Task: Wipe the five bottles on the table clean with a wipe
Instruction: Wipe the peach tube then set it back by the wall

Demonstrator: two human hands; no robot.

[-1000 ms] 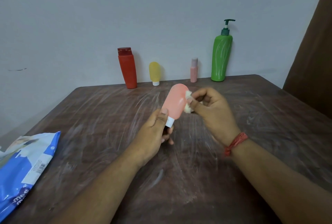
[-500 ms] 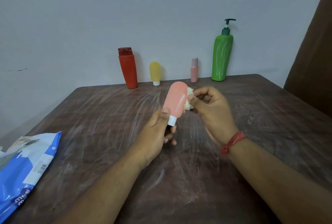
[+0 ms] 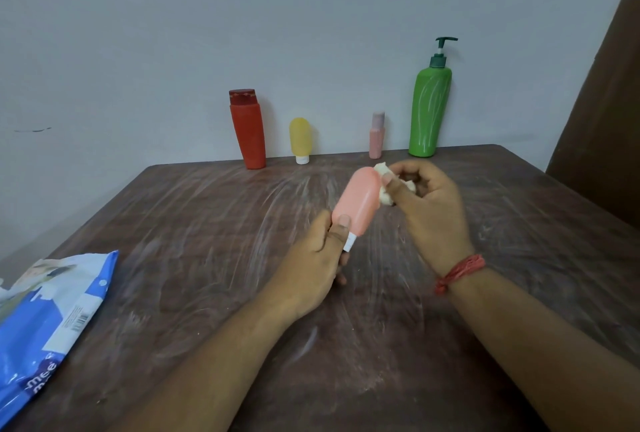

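Above the middle of the table, my left hand (image 3: 311, 269) grips a salmon-pink bottle (image 3: 358, 201) near its white cap, which points down toward me. My right hand (image 3: 427, 203) holds a crumpled white wipe (image 3: 384, 189) pressed against the bottle's upper right side. Along the far edge by the wall stand a red bottle (image 3: 247, 130), a small yellow bottle (image 3: 300, 139) on its white cap, a small pink bottle (image 3: 376, 135) and a tall green pump bottle (image 3: 429, 106).
A blue and white wipes packet (image 3: 48, 321) lies at the table's left edge. The dark wooden table (image 3: 207, 241) is streaked with whitish smears. A brown panel (image 3: 602, 113) stands at the right.
The pink bottle has tilted a little and the wipe in my right hand has slid along its upper side toward the rounded end. The standing bottles have not moved.
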